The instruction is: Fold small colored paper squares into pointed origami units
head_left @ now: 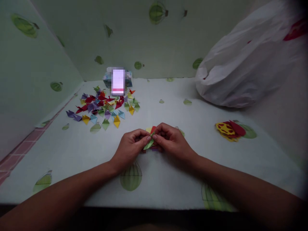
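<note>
Both hands meet at the middle of the table over a small piece of folded green paper (149, 144). My left hand (132, 141) pinches it between thumb and fingers from the left. From the right, my right hand (169, 138) grips its upper end, with the thumb tip close to the left thumb. Beneath and behind the fingers, sheets of coloured paper (153, 129) in red, yellow and purple show in part; the hands hide the rest of them.
Many folded paper pieces (106, 106) in several colours lie at the back left, before a lit phone (118, 81) leaning on a box (130, 78). A large white plastic bag (235, 70) stands back right. Red and yellow cut-outs (229, 130) lie at the right.
</note>
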{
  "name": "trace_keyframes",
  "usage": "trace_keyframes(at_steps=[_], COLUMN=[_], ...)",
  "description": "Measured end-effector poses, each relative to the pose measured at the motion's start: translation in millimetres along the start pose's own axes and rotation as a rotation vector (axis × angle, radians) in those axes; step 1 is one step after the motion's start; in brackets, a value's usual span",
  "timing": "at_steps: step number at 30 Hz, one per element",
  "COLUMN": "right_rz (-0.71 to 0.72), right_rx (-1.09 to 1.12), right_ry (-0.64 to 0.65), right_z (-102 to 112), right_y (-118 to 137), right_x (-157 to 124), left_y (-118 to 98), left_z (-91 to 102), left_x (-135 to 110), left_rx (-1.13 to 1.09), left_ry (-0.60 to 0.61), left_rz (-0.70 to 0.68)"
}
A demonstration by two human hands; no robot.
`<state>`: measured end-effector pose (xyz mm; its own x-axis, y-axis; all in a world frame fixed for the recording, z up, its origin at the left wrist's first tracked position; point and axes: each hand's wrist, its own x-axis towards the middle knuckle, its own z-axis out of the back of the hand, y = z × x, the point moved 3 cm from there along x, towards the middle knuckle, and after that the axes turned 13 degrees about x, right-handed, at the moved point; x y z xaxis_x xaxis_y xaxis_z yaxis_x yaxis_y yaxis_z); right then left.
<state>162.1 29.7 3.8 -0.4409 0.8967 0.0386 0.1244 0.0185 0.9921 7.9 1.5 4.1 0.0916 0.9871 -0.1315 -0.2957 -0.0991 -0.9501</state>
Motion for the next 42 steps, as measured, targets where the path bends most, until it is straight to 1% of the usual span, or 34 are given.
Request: trace_keyframes(at_steps=[4, 10, 17, 23, 28, 33, 42], right_rz=[0.012, -0.046, -0.058, -0.05, -0.044, -0.04, -0.045], right_rx=[-0.008, 0.088, 0.11, 0.104, 0.102, 0.135, 0.194], right_ry=[0.001, 0.03, 0.027, 0.021, 0.026, 0.042, 0.075], right_z=[0.0, -1.4, -0.6, 0.0, -0.2, -0.9, -0.8], right_y=[-0.3, 2.0, 0.2, -3.0, -0.3, 1.9, -2.1], right_x=[0.6, -0.3, 0.5, 2.3, 1.1, 0.6, 1.7], left_y=[-0.4, -0.3, 2.1, 1.6, 0.5, 0.3, 2.0], left_z=[-0.1, -0.7, 0.2, -0.4, 0.2, 1.3, 1.5], left_x=[-0.3, 0.8, 0.8, 1.0, 2.0, 2.7, 2.4], left_rx=[0.0, -0.021, -0.009, -0.007, 0.003, 0.003, -0.001], left_ry=[0.004, 0.017, 0.012, -0.001, -0.006, 0.0, 0.007], left_rz=[0.004, 0.014, 0.016, 0.03, 0.013, 0.008, 0.021])
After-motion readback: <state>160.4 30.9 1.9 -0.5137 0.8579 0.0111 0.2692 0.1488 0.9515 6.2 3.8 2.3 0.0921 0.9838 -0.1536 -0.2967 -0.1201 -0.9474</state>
